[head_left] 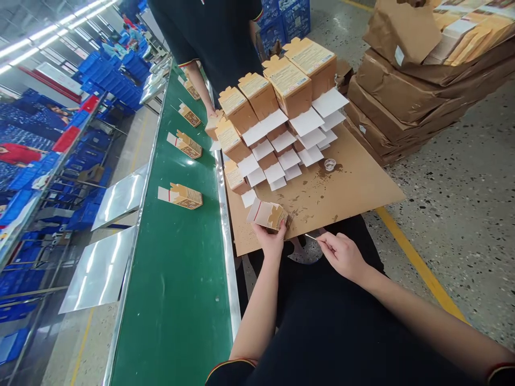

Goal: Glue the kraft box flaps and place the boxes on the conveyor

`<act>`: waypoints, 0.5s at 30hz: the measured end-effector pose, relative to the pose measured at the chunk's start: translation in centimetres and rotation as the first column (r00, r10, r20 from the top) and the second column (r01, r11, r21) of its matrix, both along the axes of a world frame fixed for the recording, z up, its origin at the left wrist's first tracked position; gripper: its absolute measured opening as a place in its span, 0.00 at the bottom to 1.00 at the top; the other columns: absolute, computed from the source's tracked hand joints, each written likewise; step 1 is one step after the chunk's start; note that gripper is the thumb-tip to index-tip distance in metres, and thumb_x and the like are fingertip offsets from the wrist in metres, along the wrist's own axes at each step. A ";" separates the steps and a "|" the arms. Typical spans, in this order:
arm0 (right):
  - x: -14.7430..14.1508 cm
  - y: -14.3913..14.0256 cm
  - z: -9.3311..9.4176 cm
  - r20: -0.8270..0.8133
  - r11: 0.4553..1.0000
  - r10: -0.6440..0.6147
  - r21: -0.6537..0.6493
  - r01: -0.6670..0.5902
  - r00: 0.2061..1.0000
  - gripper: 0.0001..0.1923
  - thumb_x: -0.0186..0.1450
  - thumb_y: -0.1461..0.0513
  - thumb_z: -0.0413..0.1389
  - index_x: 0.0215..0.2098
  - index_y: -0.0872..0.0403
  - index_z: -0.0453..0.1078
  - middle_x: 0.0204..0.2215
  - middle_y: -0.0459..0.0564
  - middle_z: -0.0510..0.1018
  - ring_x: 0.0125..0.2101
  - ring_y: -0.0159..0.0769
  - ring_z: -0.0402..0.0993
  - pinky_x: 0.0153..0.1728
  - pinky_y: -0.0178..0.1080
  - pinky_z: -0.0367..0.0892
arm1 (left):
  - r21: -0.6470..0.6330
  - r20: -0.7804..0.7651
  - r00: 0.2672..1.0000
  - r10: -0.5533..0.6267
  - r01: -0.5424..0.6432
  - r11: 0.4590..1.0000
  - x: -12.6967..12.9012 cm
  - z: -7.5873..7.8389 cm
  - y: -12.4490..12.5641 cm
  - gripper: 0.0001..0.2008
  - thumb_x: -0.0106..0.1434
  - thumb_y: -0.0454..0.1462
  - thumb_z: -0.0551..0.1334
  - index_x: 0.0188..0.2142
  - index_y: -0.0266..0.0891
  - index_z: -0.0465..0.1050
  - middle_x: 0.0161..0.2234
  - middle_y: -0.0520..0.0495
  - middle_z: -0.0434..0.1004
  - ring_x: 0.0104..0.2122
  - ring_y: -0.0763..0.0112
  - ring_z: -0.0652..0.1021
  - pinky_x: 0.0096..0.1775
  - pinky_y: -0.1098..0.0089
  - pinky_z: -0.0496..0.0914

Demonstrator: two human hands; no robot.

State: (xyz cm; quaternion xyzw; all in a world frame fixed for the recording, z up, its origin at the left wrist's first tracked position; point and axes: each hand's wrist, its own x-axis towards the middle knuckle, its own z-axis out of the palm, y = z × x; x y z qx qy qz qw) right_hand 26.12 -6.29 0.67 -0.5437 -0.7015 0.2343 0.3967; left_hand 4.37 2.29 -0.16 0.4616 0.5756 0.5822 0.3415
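Note:
My left hand (271, 240) is closed around a small cardboard box (267, 214), tilted above the near edge of a brown cardboard sheet (362, 174). The box's white flap with a red line stands open toward the upper left. To the right, my right hand (341, 256) pinches a thin white stick (310, 237); its tip points at the box but stays apart from it. Beyond both hands, several similar boxes (287, 80) are stacked with white flaps sticking out toward me. A small clear dish (330, 164) sits on the sheet among dark wet-looking stains.
On the left runs a green conveyor belt (173, 279) with a metal edge, carrying several spaced boxes (187, 197). A person in dark clothing (217, 43) stands across, one hand at the stack. Brown paper-wrapped bundles (402, 107) are piled on the floor at right.

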 end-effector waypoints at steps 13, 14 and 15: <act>3.3 1.0 -0.1 -0.115 0.980 -0.121 -0.175 0.100 0.986 0.20 0.80 0.45 0.53 0.41 0.46 0.78 0.21 0.44 0.73 0.22 0.38 0.70 0.26 0.40 0.64 | -0.026 -0.024 0.851 0.525 -0.525 0.850 -23.1 5.2 -2.9 0.48 0.44 0.46 0.88 0.59 0.50 0.66 0.63 0.38 0.79 0.68 0.50 0.79 0.70 0.48 0.73; 3.3 1.4 0.0 -0.115 0.980 -0.117 -0.173 0.096 0.986 0.20 0.80 0.45 0.53 0.40 0.46 0.78 0.20 0.44 0.73 0.22 0.38 0.70 0.26 0.40 0.64 | -0.052 -0.038 0.854 0.519 -0.520 0.853 -24.0 5.3 -3.1 0.49 0.43 0.46 0.89 0.58 0.49 0.65 0.63 0.38 0.79 0.68 0.50 0.80 0.70 0.49 0.72; 3.3 1.9 0.2 -0.114 0.981 -0.112 -0.170 0.092 0.987 0.20 0.80 0.44 0.54 0.39 0.46 0.77 0.20 0.44 0.73 0.21 0.38 0.70 0.26 0.40 0.64 | -0.082 -0.044 0.863 0.503 -0.505 0.859 -24.5 5.3 -3.3 0.50 0.42 0.46 0.89 0.58 0.48 0.65 0.63 0.37 0.78 0.67 0.50 0.80 0.71 0.49 0.72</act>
